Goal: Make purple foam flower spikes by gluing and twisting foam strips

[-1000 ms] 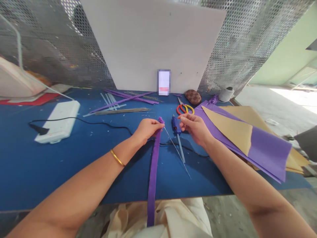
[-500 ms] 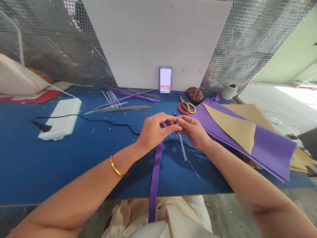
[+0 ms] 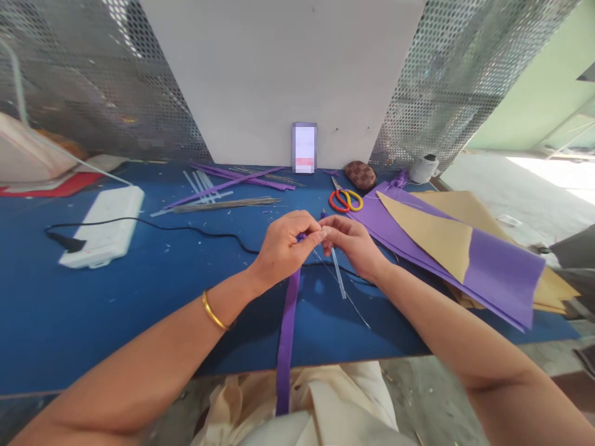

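My left hand point(image 3: 286, 248) is closed, thumb and fingers pinched around the upper end of a long purple strip point(image 3: 287, 334). The strip hangs over the table's front edge to my lap. My right hand point(image 3: 353, 244) meets it fingertip to fingertip in a pinch; what it grips is hidden. A thin wire point(image 3: 353, 302) slants down to the right from between the hands. Under the right hand a translucent glue stick point(image 3: 338, 275) pokes out toward me, and a dark blue tip point(image 3: 324, 214) shows beyond the fingers; the part between them is covered.
Red-and-yellow-handled scissors point(image 3: 345, 200) and a checkered pouch point(image 3: 361, 175) lie behind my hands. Purple and tan sheets point(image 3: 446, 241) cover the right side. Wires point(image 3: 227, 204) and purple strips point(image 3: 242, 178) lie back left. A phone point(image 3: 305, 148) leans on the board. A black cord point(image 3: 186, 228) runs from a white power strip point(image 3: 105, 226).
The whole view has shifted slightly. My hands stay together, the right fingertips now a little lower against the left thumb. The purple strip still hangs from my left hand.
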A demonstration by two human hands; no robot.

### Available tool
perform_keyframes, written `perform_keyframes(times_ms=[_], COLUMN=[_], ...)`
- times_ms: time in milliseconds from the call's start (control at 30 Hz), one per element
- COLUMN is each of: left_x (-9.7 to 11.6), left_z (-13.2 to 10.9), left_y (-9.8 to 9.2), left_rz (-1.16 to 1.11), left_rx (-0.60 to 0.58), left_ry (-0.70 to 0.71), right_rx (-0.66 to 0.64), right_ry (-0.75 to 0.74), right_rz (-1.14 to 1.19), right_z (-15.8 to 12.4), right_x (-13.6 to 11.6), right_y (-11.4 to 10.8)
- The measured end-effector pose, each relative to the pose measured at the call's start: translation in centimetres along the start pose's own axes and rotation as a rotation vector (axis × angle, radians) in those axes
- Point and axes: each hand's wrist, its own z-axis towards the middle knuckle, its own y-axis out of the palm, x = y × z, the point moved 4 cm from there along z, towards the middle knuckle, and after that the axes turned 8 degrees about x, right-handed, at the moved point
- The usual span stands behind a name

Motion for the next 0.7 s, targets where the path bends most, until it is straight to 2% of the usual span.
perform_keyframes(times_ms=[133,233,333,533,700], left_x=[-0.4,-1.5,-2.7,-5.9,-7.8], left_z=[0.3,0.5,0.6,1.0,1.5], left_y=[-0.5,-0.9,-1.1,-3.0,-3.9], left_rz=[-0.069,-0.117,-0.163,-0.043,0.234], left_rx=[0.056,0.173,0.290,0.511,0.395], left_ry=[-0.068,-0.207,-0.287,-0.442,-0.465], right_rx=[-0.004,0.018,0.057,0.111,0.140], right_ry=[0.029,0.006,-0.009,0.041,0.054], right_rz=[0.045,0.046,0.023,0.155,0.094], right_z=[0.2,0.3,0.4,0.8,0.8], right_x=[0.3,0.2,0.0,0.2,0.6], right_y=[-0.4,-1.0,-1.5,-1.7,-1.6])
